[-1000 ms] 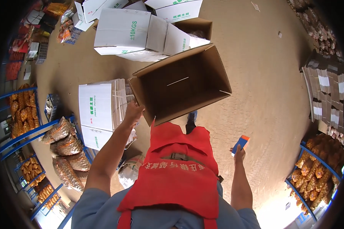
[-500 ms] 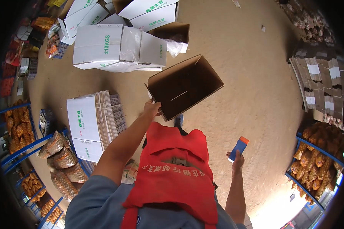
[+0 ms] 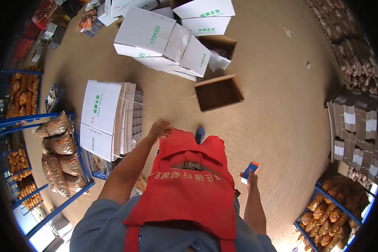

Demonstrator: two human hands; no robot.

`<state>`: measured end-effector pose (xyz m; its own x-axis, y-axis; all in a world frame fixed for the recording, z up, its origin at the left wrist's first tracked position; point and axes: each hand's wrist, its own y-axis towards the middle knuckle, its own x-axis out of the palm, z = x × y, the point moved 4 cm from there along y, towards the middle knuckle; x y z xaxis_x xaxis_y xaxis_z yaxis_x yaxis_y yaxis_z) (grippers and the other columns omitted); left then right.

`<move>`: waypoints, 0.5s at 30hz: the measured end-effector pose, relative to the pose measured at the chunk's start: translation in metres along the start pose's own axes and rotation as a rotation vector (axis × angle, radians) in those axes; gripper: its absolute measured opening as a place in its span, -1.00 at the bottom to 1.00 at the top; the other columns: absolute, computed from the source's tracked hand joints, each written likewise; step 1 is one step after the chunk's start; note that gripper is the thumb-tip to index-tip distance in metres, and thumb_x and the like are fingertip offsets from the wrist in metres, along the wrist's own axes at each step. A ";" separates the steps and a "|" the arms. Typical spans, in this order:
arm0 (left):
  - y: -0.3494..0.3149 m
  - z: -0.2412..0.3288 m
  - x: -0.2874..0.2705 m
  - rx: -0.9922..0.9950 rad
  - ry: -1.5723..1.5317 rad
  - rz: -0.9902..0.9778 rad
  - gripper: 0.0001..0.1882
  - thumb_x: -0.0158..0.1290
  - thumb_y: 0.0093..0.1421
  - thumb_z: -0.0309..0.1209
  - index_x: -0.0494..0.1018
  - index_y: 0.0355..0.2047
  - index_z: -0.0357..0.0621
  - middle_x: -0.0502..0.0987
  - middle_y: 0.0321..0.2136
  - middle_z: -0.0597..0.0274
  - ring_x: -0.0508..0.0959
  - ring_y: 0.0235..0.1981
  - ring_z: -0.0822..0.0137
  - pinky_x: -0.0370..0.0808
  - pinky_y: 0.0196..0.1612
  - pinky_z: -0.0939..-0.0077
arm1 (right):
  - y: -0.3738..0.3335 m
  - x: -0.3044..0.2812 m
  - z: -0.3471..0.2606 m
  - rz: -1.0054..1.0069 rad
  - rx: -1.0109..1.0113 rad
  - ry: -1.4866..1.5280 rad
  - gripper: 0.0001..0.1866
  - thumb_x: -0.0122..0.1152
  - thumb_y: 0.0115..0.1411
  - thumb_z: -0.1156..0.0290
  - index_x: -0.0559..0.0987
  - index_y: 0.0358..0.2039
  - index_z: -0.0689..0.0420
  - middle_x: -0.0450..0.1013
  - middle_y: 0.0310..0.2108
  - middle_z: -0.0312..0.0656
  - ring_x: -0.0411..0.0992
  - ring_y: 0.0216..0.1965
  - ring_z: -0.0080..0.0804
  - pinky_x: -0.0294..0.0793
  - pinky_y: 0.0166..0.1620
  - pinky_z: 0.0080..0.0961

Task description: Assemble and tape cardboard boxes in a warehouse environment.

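One open-topped brown cardboard box (image 3: 219, 93) on dusty tan floor (image 3: 281, 105), well in from floor's edges: probably light, stiff-walled; grip by rim. Beside red cloth apron (image 3: 189, 193), left hand (image 3: 158, 129): fingers loosely spread, holding nothing visible. Right hand (image 3: 252, 179): fingers pinching flat blue-and-orange rectangular block (image 3: 250, 169), likely light; hold by long sides.

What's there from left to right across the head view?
Orange-brown sacks, white carton stack, left hand, open cardboard box, right hand holding a blue-and-orange object, brown-and-white stack.
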<state>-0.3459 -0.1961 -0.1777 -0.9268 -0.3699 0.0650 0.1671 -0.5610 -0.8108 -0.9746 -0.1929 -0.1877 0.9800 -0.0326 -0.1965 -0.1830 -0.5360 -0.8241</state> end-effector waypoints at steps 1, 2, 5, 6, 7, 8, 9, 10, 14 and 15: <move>-0.010 -0.022 -0.026 -0.023 -0.025 0.064 -0.19 -0.19 0.43 0.23 0.36 0.22 -0.37 0.64 -0.08 -0.29 0.71 -0.14 -0.02 0.66 -0.18 0.19 | 0.013 0.005 -0.006 -0.024 -0.007 -0.024 -0.47 0.03 0.45 0.05 0.48 -0.07 0.41 0.64 -0.28 0.25 0.68 -0.35 0.04 0.73 -0.21 -0.13; -0.024 -0.046 -0.053 -0.065 -0.092 0.172 -0.18 -0.21 0.44 0.23 0.34 0.24 -0.38 0.63 -0.06 -0.30 0.71 -0.13 -0.02 0.65 -0.15 0.16 | 0.026 0.012 -0.013 -0.058 -0.002 -0.048 -0.47 0.02 0.46 0.05 0.48 -0.06 0.40 0.64 -0.28 0.24 0.68 -0.35 0.05 0.72 -0.22 -0.13; -0.070 -0.105 -0.115 -0.126 -0.241 0.434 -0.17 -0.26 0.44 0.21 0.32 0.27 -0.40 0.62 -0.01 -0.31 0.70 -0.11 -0.03 0.64 -0.10 0.12 | 0.059 0.042 -0.050 -0.180 0.002 -0.169 -0.47 -0.01 0.48 0.06 0.47 -0.04 0.40 0.65 -0.27 0.23 0.68 -0.34 0.04 0.72 -0.24 -0.14; -0.089 -0.126 -0.128 -0.148 -0.289 0.544 -0.17 -0.28 0.44 0.19 0.31 0.29 -0.40 0.61 0.01 -0.31 0.70 -0.10 -0.03 0.64 -0.07 0.11 | 0.065 0.058 -0.065 -0.224 0.004 -0.234 -0.48 -0.02 0.49 0.06 0.47 -0.03 0.40 0.65 -0.27 0.21 0.69 -0.33 0.02 0.71 -0.25 -0.16; -0.102 -0.139 -0.134 -0.156 -0.307 0.565 -0.17 -0.28 0.44 0.19 0.31 0.29 -0.40 0.61 0.01 -0.31 0.70 -0.10 -0.03 0.64 -0.07 0.11 | 0.063 0.076 -0.088 -0.234 -0.021 -0.328 -0.49 -0.04 0.50 0.08 0.47 -0.04 0.39 0.66 -0.28 0.17 0.69 -0.35 -0.02 0.71 -0.29 -0.19; -0.112 -0.145 -0.137 -0.153 -0.330 0.566 -0.19 -0.29 0.44 0.16 0.30 0.29 -0.41 0.61 0.01 -0.30 0.70 -0.10 -0.03 0.64 -0.08 0.12 | 0.068 0.089 -0.107 -0.227 -0.073 -0.361 -0.52 -0.05 0.51 0.10 0.48 -0.04 0.37 0.66 -0.32 0.14 0.69 -0.38 -0.06 0.70 -0.32 -0.23; -0.120 -0.149 -0.140 -0.146 -0.350 0.567 -0.21 -0.29 0.44 0.13 0.30 0.30 -0.41 0.61 0.02 -0.30 0.70 -0.10 -0.03 0.64 -0.08 0.13 | 0.068 0.112 -0.130 -0.219 -0.140 -0.386 -0.52 -0.07 0.51 0.10 0.48 -0.06 0.36 0.65 -0.33 0.13 0.69 -0.37 -0.08 0.71 -0.31 -0.24; -0.129 -0.159 -0.144 -0.150 -0.414 0.586 -0.28 -0.23 0.43 0.02 0.31 0.28 -0.42 0.63 0.00 -0.27 0.71 -0.12 0.00 0.65 -0.09 0.16 | 0.063 0.141 -0.155 -0.249 -0.256 -0.404 -0.54 -0.08 0.50 0.11 0.48 -0.08 0.35 0.65 -0.31 0.14 0.69 -0.37 -0.10 0.73 -0.26 -0.26; -0.172 -0.200 -0.160 -0.181 -0.463 0.664 -0.38 -0.07 0.37 -0.14 0.35 0.24 -0.42 0.65 -0.06 -0.22 0.71 -0.16 0.08 0.67 -0.11 0.19 | -0.049 0.302 -0.258 -0.671 -0.346 -0.252 -0.56 0.00 0.32 0.23 0.52 -0.01 0.36 0.65 -0.21 0.06 0.66 -0.19 -0.14 0.60 0.02 -0.28; -0.173 -0.201 -0.160 -0.171 -0.488 0.665 -0.38 -0.07 0.37 -0.14 0.35 0.24 -0.42 0.65 -0.06 -0.22 0.71 -0.16 0.08 0.67 -0.11 0.19 | -0.082 0.334 -0.274 -0.930 -0.334 -0.017 -0.56 0.04 0.28 0.23 0.52 0.00 0.34 0.65 -0.20 0.06 0.64 -0.19 -0.13 0.57 0.02 -0.28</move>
<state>-0.2945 0.1088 -0.1643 -0.3977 -0.8842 -0.2449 0.5369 -0.0078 -0.8436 -0.6107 -0.3908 -0.0398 0.7207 0.5325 0.4439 0.6933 -0.5526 -0.4626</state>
